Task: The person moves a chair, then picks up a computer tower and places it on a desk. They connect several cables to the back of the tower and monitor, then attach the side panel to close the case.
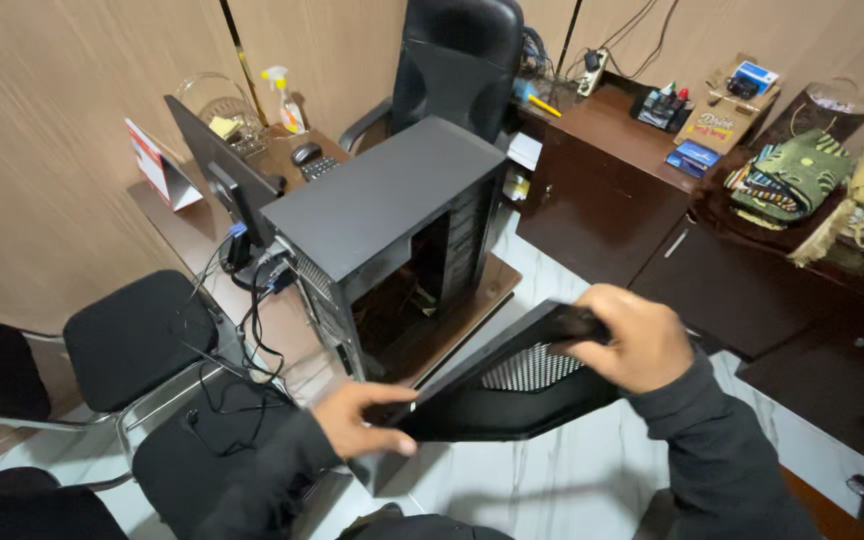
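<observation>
Item: black side panel (512, 385) (vented grille showing), off the computer tower (392, 230), held in front of its open side. Your left hand (367, 420) pinches the lower corner; right hand (632, 340) wraps the upper edge. Keep both grips firm, panel level.
</observation>
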